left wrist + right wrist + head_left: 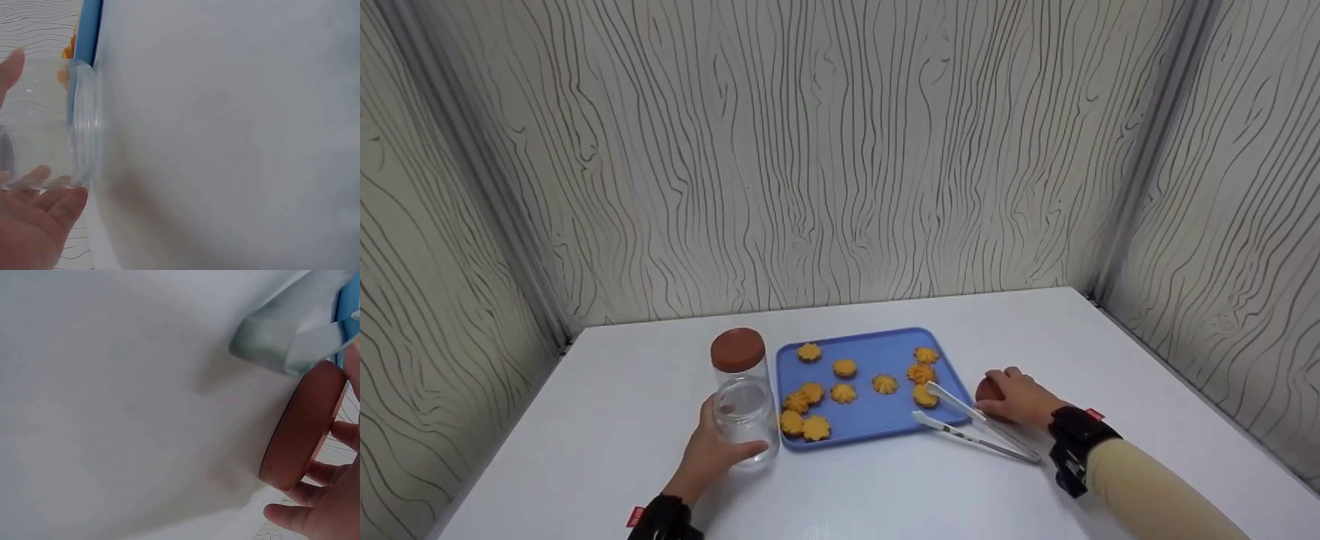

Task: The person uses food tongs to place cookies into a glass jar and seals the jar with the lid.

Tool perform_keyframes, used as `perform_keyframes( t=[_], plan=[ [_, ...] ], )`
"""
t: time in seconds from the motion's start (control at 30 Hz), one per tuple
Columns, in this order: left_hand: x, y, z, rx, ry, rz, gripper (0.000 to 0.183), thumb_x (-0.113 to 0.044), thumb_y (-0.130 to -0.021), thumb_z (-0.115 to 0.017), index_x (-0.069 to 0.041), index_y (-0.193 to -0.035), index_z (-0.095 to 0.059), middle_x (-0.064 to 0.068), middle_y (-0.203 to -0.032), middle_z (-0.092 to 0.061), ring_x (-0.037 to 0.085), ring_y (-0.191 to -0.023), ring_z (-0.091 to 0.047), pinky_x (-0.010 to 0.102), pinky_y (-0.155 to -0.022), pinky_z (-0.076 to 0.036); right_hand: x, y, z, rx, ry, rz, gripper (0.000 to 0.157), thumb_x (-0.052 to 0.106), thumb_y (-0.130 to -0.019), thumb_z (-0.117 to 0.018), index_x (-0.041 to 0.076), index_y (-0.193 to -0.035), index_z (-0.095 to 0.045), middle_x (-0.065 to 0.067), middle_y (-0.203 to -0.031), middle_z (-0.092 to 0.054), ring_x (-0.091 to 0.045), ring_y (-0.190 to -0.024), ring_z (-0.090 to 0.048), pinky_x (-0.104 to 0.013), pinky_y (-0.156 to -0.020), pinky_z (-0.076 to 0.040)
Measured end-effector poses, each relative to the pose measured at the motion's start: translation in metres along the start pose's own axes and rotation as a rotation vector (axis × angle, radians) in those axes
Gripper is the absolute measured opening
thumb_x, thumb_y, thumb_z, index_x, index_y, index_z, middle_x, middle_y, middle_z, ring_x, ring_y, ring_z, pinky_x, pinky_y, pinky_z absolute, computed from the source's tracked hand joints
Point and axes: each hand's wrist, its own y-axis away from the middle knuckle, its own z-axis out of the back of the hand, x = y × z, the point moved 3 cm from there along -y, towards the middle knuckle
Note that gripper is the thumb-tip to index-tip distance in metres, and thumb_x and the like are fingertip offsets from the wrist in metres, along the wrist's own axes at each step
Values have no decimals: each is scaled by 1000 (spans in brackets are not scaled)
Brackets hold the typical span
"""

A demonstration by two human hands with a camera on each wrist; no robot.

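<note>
My left hand point(718, 446) grips a clear, lidless jar point(750, 431) at the tray's left side, thumb on the near side and fingers around the far side. The left wrist view shows the same transparent jar point(48, 121) between thumb and fingers. To the right of the tray, my right hand point(1021, 399) holds a reddish-brown lid point(306, 427) by its edge, low over the white table. The palm hides most of the lid in the head view. Metal tongs with white tips point(994, 431) lie beside that hand, their tips reaching over the tray's right edge.
Several yellow-orange flower-shaped cookies point(844, 393) lie on the blue tray point(870, 424) mid-table. Behind the held jar stands a second clear jar with a reddish-brown lid point(738, 350). Wood-patterned panels point(840, 150) enclose the white table point(885, 487) at the back and sides.
</note>
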Motion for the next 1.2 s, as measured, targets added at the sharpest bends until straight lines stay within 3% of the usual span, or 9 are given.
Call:
perform_keyframes(
  t=[0.3,0.67,0.73,0.87,0.97,1.1,1.2],
  plan=[
    [1,3,5,-3,7,-39,111,-32,-68,-90,5,-144,-18,30,-140,-41,44,-129,-39,59,-106,-32,15,13,9,-66,-7,106,63,40,-94,-60,-9,-131,-48,-32,-126,-48,-46,-112,-48,-59,-91,-44],
    [0,3,6,16,31,-10,110,-32,-69,-89,3,-145,-17,29,-142,-39,45,-132,-35,60,-107,-29,25,22,15,-75,-30,126,61,40,-96,-58,-9,-131,-48,-32,-127,-47,-49,-115,-45,-61,-92,-42],
    [1,3,6,16,30,-7,111,-32,-68,-89,3,-145,-17,29,-142,-39,45,-132,-35,60,-107,-29,25,23,13,-78,-35,124,60,40,-96,-58,-8,-131,-49,-31,-128,-47,-48,-116,-45,-62,-93,-41],
    [2,3,6,14,24,-7,112,-33,-68,-89,4,-145,-17,30,-142,-39,45,-132,-36,59,-107,-30,29,26,9,-76,-27,146,45,40,-96,-58,2,-119,-58,-21,-121,-52,-41,-111,-48,-59,-92,-41],
    [1,3,6,18,31,0,111,-32,-68,-89,4,-145,-17,30,-143,-38,44,-132,-36,59,-107,-30,33,31,6,-79,-8,162,47,43,-94,-60,3,-119,-59,-20,-122,-52,-40,-112,-48,-59,-93,-41],
    [-1,3,4,23,30,10,110,-31,-69,-89,3,-145,-17,30,-143,-37,44,-131,-36,60,-107,-29,38,38,4,-79,2,153,67,47,-92,-61,-5,-134,-50,-28,-135,-46,-47,-122,-43,-61,-98,-39],
    [-2,4,3,18,23,7,109,-30,-69,-89,3,-145,-18,29,-142,-39,44,-130,-37,60,-107,-30,40,41,3,-86,12,172,70,47,-91,-63,-7,-134,-50,-28,-136,-45,-47,-126,-40,-61,-100,-37]
  ],
)
